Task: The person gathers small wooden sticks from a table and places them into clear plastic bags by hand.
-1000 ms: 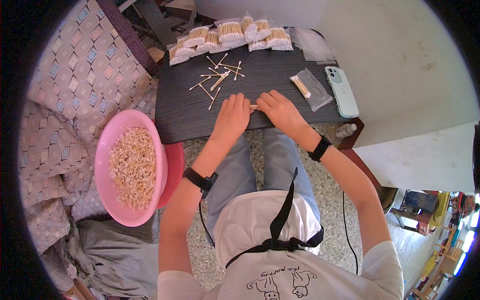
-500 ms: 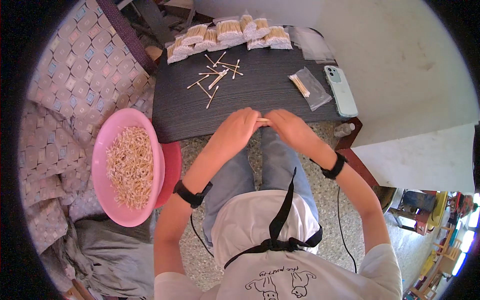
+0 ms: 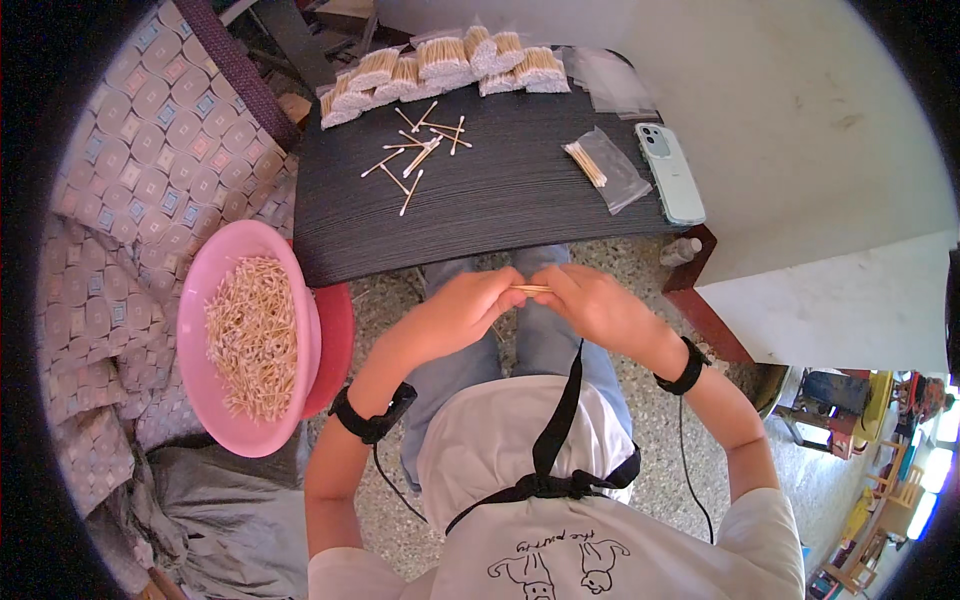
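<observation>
Above my lap, just off the table's near edge, my left hand (image 3: 477, 305) and my right hand (image 3: 590, 305) meet, both closed around the ends of a small bunch of cotton swabs (image 3: 531, 289). Only the pale sticks show between my fingers; the tips are hidden. On the dark table (image 3: 480, 205) several loose cotton swabs (image 3: 420, 158) lie scattered. Farther right, a clear plastic bag (image 3: 622, 180) lies flat, with a small bundle of cotton swabs (image 3: 585, 164) at its left side. At my left stands a pink basin (image 3: 312, 345) heaped with cotton swabs (image 3: 255, 345).
Filled bags of cotton swabs (image 3: 440, 62) are piled along the table's far edge, beside flat clear bags (image 3: 610, 80). A pale phone (image 3: 671, 175) lies at the right edge. The basin rests on a red stool (image 3: 338, 340). A wall (image 3: 800, 150) rises on the right.
Both hands have drawn back toward my body, off the table edge, still gripping the swabs. The view has shifted slightly.
</observation>
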`<state>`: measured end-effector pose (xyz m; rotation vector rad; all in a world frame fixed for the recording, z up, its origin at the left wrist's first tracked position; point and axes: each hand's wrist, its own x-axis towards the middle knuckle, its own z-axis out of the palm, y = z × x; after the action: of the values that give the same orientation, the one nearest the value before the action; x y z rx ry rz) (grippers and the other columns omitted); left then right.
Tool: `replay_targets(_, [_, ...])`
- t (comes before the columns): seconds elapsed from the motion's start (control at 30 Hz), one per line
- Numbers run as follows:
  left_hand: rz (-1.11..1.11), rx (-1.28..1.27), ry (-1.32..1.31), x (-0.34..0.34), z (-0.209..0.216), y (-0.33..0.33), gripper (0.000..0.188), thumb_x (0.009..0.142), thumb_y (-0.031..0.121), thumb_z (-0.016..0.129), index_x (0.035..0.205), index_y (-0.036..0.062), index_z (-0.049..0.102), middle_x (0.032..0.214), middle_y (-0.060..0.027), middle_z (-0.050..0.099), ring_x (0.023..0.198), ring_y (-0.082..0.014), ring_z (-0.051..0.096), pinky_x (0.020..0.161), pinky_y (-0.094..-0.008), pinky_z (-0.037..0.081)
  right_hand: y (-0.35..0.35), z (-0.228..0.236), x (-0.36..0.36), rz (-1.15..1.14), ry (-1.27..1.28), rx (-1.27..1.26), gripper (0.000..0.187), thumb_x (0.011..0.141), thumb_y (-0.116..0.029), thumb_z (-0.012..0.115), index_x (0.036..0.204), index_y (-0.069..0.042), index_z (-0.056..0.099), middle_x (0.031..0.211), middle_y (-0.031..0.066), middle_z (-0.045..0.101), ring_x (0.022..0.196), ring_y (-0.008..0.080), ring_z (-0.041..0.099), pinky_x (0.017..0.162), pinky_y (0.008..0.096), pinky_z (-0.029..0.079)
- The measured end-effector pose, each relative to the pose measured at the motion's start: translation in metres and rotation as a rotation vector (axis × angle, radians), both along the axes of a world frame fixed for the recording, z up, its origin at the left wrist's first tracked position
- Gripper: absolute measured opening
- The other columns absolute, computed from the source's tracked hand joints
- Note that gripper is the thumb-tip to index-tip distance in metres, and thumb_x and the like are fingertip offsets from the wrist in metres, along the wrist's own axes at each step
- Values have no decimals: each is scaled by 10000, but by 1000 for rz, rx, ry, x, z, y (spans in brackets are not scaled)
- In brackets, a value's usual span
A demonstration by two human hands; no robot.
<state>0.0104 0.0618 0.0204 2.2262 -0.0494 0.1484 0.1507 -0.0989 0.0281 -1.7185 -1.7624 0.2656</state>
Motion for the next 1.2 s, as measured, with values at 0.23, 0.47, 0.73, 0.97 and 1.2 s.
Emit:
replay_targets(0.23, [82, -69, 47, -6, 7, -14, 247, 949, 228, 465, 904, -8, 521, 815, -201, 600, 767, -396, 573, 642, -438, 437, -7, 6, -9, -30, -116, -77, 202, 887, -234, 558, 874, -48, 481, 653, 133, 559, 634, 307, 600, 544, 412, 462])
replay_targets(0.47, [25, -101, 58, -2, -7, -18, 252, 955, 206, 443, 868, -9, 541, 780, -185, 586, 740, -374, 573, 644, -413, 439, -13, -7, -5, 73, -251, 87, 192, 854, -186, 605, 844, -38, 483, 634, 120, 531, 588, 291, 576, 499, 399, 443])
replay_targets(0.73, [78, -73, -103, 51, -23, -36, 211, 942, 173, 465, 923, -16, 555, 833, -194, 608, 803, -376, 587, 680, -403, 461, -43, -21, 23, -196, -187, -76, 142, 888, -146, 543, 845, -40, 459, 642, 148, 557, 597, 334, 597, 475, 409, 457])
replay_targets(0.97, [238, -146, -180, 74, -35, -42, 155, 891, 93, 517, 977, -10, 593, 894, -174, 636, 808, -310, 620, 706, -375, 476, -47, -21, 81, -711, -39, -76, 132, 945, -132, 443, 878, -22, 473, 666, 206, 561, 681, 400, 587, 563, 464, 432])
replay_targets(1.2, [184, -83, -153, 59, -41, -42, 147, 871, 75, 534, 964, -6, 614, 881, -150, 656, 748, -297, 628, 667, -349, 482, 11, -28, 113, -819, -287, -175, 218, 955, -219, 434, 870, -32, 507, 672, 217, 593, 652, 405, 594, 547, 480, 459])
